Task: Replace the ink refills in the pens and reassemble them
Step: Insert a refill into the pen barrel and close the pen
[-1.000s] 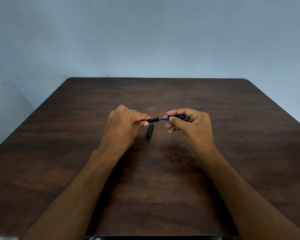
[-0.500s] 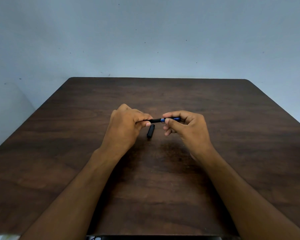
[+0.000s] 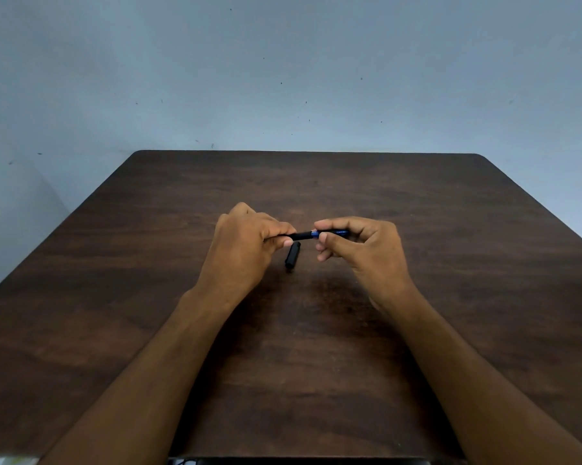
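text: none legible | pen (image 3: 308,234): no readable marking, too small | table (image 3: 450,229), wall (image 3: 283,62): no labels or signs

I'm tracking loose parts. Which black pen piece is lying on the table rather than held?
The short black cap, lying on the table below the gap between the hands. The other black piece is held up by the left hand, joined to the blue part.

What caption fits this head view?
Both hands, left and right, join pen halves above a loose black cap.
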{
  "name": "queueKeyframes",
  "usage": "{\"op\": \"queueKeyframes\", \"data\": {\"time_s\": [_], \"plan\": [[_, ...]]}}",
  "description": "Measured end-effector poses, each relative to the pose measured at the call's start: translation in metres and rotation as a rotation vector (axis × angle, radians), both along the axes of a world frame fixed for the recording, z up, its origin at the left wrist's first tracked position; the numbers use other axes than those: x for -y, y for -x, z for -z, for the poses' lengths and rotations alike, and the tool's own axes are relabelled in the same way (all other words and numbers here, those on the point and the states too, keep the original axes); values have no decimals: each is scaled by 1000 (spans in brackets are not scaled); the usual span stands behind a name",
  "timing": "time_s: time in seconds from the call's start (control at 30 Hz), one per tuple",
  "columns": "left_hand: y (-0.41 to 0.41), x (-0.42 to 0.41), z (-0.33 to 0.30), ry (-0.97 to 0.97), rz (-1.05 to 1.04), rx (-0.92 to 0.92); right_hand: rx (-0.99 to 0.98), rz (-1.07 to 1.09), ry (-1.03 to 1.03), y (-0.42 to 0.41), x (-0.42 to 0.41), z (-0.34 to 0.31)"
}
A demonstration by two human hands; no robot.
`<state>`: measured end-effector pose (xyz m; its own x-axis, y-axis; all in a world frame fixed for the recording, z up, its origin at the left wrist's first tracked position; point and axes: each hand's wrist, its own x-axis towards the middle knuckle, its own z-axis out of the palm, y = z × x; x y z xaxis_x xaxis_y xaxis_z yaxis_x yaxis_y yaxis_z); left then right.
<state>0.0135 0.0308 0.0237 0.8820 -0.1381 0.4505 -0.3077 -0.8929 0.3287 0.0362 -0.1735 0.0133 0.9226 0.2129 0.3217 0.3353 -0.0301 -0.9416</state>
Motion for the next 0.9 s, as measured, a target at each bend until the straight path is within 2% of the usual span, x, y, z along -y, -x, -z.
{"op": "queueKeyframes", "data": {"time_s": [0.57,0.8,0.9], "plan": [[-1,2,5,35,-23,123,-71,36,-42,-2,-1,0],[1,3,4,29,-23,90,-92,109,131,-4,0,3],[2,1,4,41,-46,110,-95,108,34,-3,1,1]]}}
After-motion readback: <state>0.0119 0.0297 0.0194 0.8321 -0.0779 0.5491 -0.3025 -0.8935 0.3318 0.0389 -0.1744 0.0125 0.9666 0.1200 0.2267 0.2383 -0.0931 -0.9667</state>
